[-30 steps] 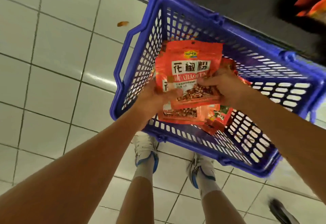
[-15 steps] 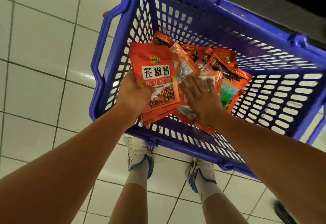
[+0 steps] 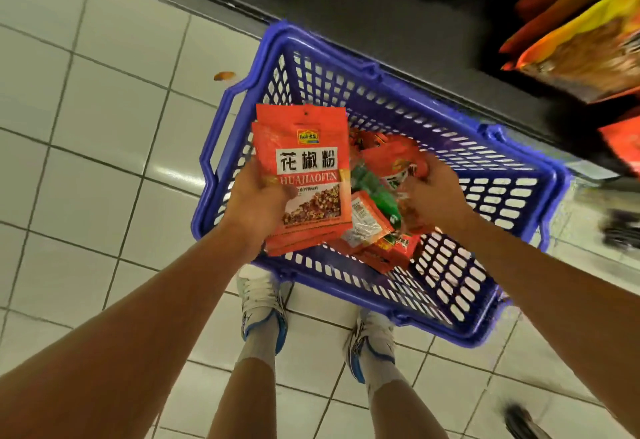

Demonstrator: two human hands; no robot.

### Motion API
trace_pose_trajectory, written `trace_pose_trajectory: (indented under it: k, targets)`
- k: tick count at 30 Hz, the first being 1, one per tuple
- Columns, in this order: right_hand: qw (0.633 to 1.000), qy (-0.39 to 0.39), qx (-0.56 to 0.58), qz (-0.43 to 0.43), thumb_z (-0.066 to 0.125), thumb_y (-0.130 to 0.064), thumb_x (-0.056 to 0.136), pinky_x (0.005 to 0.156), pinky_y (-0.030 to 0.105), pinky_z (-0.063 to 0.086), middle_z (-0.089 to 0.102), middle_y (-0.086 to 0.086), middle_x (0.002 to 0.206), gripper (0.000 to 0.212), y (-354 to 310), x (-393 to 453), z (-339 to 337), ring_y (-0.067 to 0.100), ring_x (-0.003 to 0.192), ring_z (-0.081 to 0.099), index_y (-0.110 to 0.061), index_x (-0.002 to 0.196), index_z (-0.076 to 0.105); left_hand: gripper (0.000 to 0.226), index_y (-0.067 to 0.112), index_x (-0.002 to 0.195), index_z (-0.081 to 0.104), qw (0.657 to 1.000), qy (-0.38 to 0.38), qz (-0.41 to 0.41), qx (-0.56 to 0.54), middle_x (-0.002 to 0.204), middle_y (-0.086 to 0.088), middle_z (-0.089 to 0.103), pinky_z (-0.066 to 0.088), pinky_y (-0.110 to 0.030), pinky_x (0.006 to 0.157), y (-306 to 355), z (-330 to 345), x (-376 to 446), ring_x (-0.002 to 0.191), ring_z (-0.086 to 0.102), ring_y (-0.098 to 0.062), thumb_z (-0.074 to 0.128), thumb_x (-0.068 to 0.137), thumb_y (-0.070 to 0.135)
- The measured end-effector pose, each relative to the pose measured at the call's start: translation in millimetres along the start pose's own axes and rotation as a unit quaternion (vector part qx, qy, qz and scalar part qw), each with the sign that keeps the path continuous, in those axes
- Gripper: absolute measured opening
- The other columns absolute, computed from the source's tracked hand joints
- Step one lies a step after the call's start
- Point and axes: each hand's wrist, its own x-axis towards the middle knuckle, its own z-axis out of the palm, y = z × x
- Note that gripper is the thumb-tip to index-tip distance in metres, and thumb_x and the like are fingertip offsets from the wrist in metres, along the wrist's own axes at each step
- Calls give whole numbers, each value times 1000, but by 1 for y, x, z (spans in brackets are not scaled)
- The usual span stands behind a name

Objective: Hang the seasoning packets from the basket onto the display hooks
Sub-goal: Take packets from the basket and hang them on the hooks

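Above the blue basket (image 3: 512, 175), the left hand (image 3: 256, 203) is gripping a stack of red packets (image 3: 304, 179), while the right hand (image 3: 433, 196) is pinching another packet (image 3: 398, 165) over the loose packets (image 3: 374, 231) lying inside the basket

Single head-worn camera, wide-angle, looks steeply down over blue basket (image 3: 540, 196) on tiled floor (image 3: 104, 127), close to arms.

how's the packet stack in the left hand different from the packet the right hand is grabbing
The stack is lifted above the basket, flat, label readable; the right packet sits low in the basket pile, crumpled and blurred. The left hand holds several, the right hand seemingly one. Both are red-orange.
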Motion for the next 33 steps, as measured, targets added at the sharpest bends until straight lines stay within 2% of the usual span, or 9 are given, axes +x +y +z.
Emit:
trace_pose_trajectory:
  k: [4, 9, 14, 18, 23, 25, 28, 31, 33]
  targets:
    - [898, -97, 385, 191, 54, -2, 71, 60, 36, 61, 77, 10, 79, 28, -55, -57, -55, 29, 70, 74, -10, 88, 76, 53, 17, 123, 67, 995, -54, -2, -83, 114, -7, 75, 57, -52, 89, 37, -7, -52, 106, 71, -33, 67, 74, -5]
    - [855, -198, 447, 174, 67, -45, 78, 88, 60, 57, 69, 24, 124, 65, -143, -132, -114, 44, 110, 68, -9, 133, 63, 58, 12, 118, 70, 984, -124, 22, -122, 110, -11, 77, 60, -48, 82, 99, -20, -138, 101, 74, -33, 72, 61, 1]
    - [911, -89, 402, 19, 60, -32, 99, 82, 43, 59, 77, 8, 109, 17, -248, -211, -199, 29, 100, 74, -23, 109, 72, 27, 18, 117, 71, 981, -109, 84, -135, 112, -10, 77, 60, -50, 88, 187, -34, -243, 101, 75, -29, 69, 94, 31]
    - [946, 36, 293, -135, 65, -36, 97, 80, 21, 55, 77, -18, 91, 12, -325, -292, -289, 0, 89, 71, -30, 92, 74, 16, 20, 100, 78, 969, -95, 193, -123, 102, -9, 79, 62, -39, 75, 274, -48, -342, 93, 77, -26, 72, 92, 32]
    - [900, 141, 301, -281, 70, -27, 84, 69, 17, 50, 72, -28, 74, 19, -412, -396, -393, -7, 69, 61, -44, 81, 76, 46, 14, 97, 71, 939, -54, 332, -76, 96, -15, 73, 54, -60, 88, 389, -62, -465, 87, 66, -25, 80, 70, 49]
    - [878, 174, 322, -309, 70, -40, 79, 71, 28, 51, 70, -27, 70, 13, -441, -429, -432, 3, 70, 59, -52, 79, 74, 30, 30, 94, 76, 913, -57, 402, -44, 89, -2, 78, 59, -41, 74, 432, -64, -511, 79, 70, -16, 78, 73, 50]
    - [838, 249, 340, -346, 66, -41, 82, 63, 20, 51, 68, -29, 65, 15, -481, -471, -492, -9, 61, 59, -50, 75, 74, 15, 45, 90, 78, 866, -79, 493, -37, 82, 17, 77, 55, -18, 64, 492, -67, -576, 73, 71, 1, 76, 78, 35]
    - [800, 308, 340, -388, 68, -33, 84, 59, 9, 46, 66, -32, 62, 20, -514, -511, -546, -18, 55, 55, -46, 70, 75, 24, 37, 94, 79, 839, -90, 534, -59, 94, 3, 78, 54, -42, 79, 541, -73, -628, 86, 68, -22, 78, 70, 43]
    - [778, 332, 348, -405, 70, -33, 85, 67, 20, 50, 68, -30, 63, 24, -533, -532, -578, -13, 59, 58, -51, 70, 74, 27, 24, 100, 77, 819, -110, 558, -74, 102, -4, 78, 56, -45, 82, 571, -77, -651, 89, 70, -26, 79, 75, 33]
